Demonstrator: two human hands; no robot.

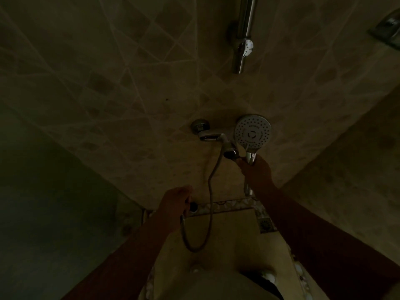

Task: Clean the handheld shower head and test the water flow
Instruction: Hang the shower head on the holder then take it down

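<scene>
**Shower head up, hose end loose**

Against the dim tiled wall (129, 87), the right hand (256, 169) is wrapped round the chrome handle of the shower head (252, 131), holding it upright with the nozzle face turned toward the camera, just beside the tap (213, 137). The left hand (176, 204), lower and well apart from the other, is curled round the hose (207, 213) near a dark end fitting; the hose loops down below it and rises to the tap. No water shows.

Risks, as I judge them:
1. If the hose end is really detached, opening the tap would spray water from the loose fitting.
2. Poor light could hide grime left in the nozzles.
3. A wet chrome handle may slip, knocking the head against the tap.

The rail (243, 35) hangs above.
</scene>
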